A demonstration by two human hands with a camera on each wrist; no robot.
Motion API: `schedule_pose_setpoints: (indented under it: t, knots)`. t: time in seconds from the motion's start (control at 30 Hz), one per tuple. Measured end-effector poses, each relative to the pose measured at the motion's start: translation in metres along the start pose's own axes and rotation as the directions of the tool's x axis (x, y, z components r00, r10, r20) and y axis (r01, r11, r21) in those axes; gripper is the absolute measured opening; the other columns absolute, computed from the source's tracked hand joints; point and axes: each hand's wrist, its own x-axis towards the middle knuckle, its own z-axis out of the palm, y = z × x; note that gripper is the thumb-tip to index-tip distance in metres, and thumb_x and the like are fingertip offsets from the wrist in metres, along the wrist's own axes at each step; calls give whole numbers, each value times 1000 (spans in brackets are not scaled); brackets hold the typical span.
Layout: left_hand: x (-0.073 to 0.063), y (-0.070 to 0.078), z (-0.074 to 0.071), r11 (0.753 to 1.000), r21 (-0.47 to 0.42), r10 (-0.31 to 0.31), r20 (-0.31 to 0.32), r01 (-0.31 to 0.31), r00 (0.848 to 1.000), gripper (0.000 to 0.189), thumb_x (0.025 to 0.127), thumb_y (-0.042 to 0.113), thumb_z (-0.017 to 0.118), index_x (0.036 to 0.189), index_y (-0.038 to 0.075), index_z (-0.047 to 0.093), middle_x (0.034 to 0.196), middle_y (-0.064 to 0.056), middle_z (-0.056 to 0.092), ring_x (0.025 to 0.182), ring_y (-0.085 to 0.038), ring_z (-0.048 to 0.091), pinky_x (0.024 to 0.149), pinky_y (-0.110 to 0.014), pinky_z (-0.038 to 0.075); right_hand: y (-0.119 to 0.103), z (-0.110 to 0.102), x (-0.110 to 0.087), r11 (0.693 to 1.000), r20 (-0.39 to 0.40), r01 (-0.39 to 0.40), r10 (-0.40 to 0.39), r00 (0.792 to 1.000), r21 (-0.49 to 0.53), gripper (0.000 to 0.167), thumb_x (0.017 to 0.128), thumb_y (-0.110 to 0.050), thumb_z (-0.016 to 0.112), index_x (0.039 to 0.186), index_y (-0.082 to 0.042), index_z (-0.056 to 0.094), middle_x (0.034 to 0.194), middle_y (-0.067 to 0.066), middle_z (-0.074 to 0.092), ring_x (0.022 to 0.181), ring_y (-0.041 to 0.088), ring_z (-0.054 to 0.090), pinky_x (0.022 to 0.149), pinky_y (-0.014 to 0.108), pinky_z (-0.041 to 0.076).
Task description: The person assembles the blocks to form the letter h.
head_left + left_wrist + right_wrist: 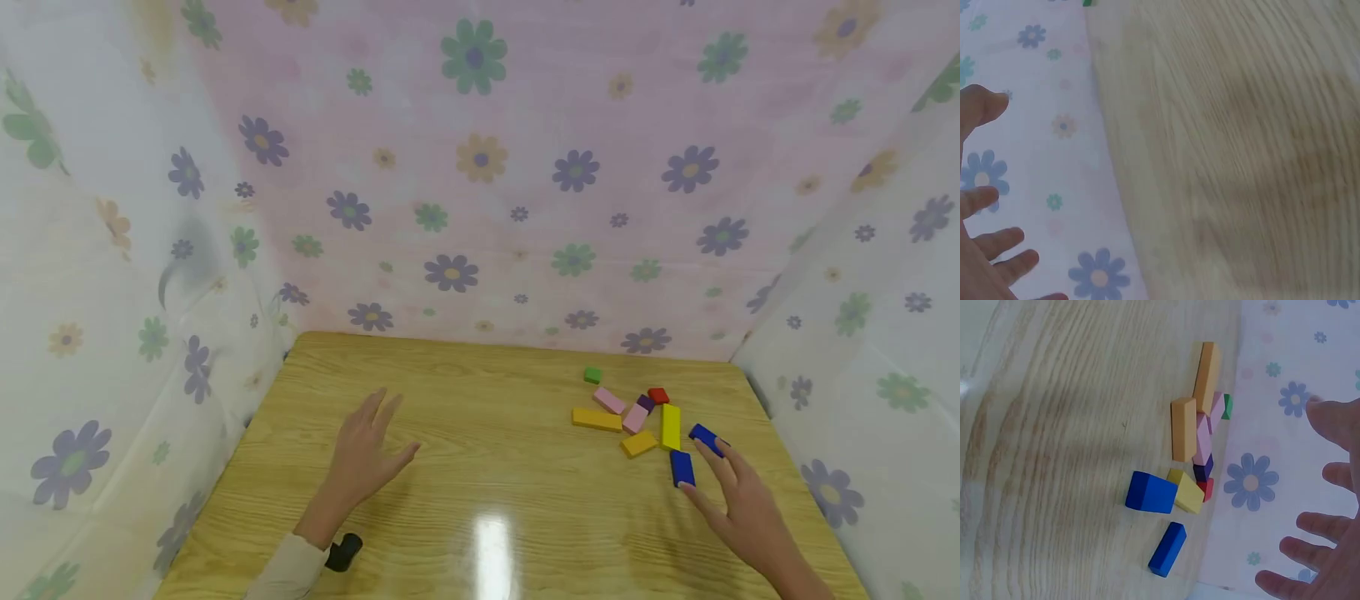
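Note:
My right hand (746,508) hovers over the right side of the table, fingers spread and holding nothing. In the head view its fingertips overlap two blue blocks (682,469); the right wrist view shows these blocks (1151,492) standing apart from the fingers. Beside them lie a yellow block (671,427), two orange blocks (597,419), two pink blocks (610,400), a dark purple block (645,403), a red block (658,396) and a green block (592,375). My left hand (363,454) is raised over the left side, fingers spread, with nothing in it.
The wooden table (450,467) is enclosed at the back and both sides by flowered cloth (517,183). A black object (344,552) shows at the left wrist, by the light sleeve (288,571). Light glares off the table's near middle.

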Motion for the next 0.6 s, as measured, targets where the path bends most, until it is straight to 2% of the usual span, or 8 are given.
schedule_pose_setpoints:
  t: [0.1, 0.2, 0.4, 0.6]
  knots:
    - [11, 5, 12, 996, -63, 54, -27, -56, 998, 70, 77, 32, 78, 134, 5, 51, 135, -22, 47, 120, -40, 47, 89, -62, 43, 2, -1, 4, 1000, -24, 13, -12, 1000, 17, 69, 80, -19, 77, 140, -5, 44, 126, 34, 44, 102, 54, 47, 68, 69, 43]
    - [19, 11, 24, 989, -126, 71, -16, -72, 997, 65, 77, 27, 78, 132, 4, 53, 133, -19, 50, 117, -37, 50, 87, -57, 47, 4, -3, 8, 1000, -23, 7, -7, 1000, 23, 67, 80, -17, 77, 137, -1, 46, 124, 33, 44, 101, 52, 47, 66, 67, 44]
    - [31, 27, 50, 967, -248, 76, 88, -52, 993, 56, 82, 23, 75, 132, 8, 54, 133, -11, 51, 121, -28, 49, 89, -46, 49, 5, -5, 13, 999, -11, -17, 17, 1000, 35, 61, 83, -19, 74, 134, 1, 47, 123, 30, 44, 103, 49, 46, 68, 65, 44]
    - [46, 45, 81, 939, -336, 127, 157, -68, 979, 49, 85, 21, 71, 130, 11, 53, 132, -5, 49, 119, -23, 50, 86, -39, 51, 10, -4, 19, 997, -1, -58, 58, 998, 45, 55, 86, -20, 71, 132, 2, 48, 120, 26, 46, 102, 45, 47, 72, 64, 44]
